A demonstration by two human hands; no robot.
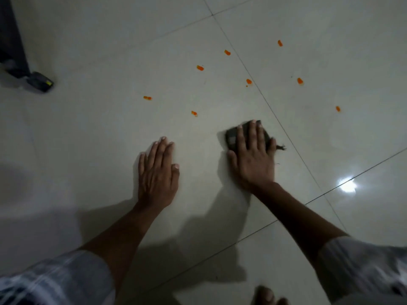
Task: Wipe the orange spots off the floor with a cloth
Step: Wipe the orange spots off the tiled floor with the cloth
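Several orange spots dot the pale tiled floor (88, 128) beyond my hands, among them one at the left (147, 97), one nearest the hands (194, 113) and one at the far right (338, 108). My right hand (253, 159) lies flat, fingers spread, pressing a dark grey cloth (232, 137) against the floor; frayed threads stick out at the cloth's right side. My left hand (157, 170) rests palm down on the bare tile to the left, holding nothing. The nearest orange spot lies a short way beyond and to the left of the cloth.
A dark furniture leg with a black foot (40, 81) stands at the upper left. Grout lines cross the floor diagonally. A bright lamp reflection (348, 184) glares at the right. Toes of a bare foot (267, 296) show at the bottom edge.
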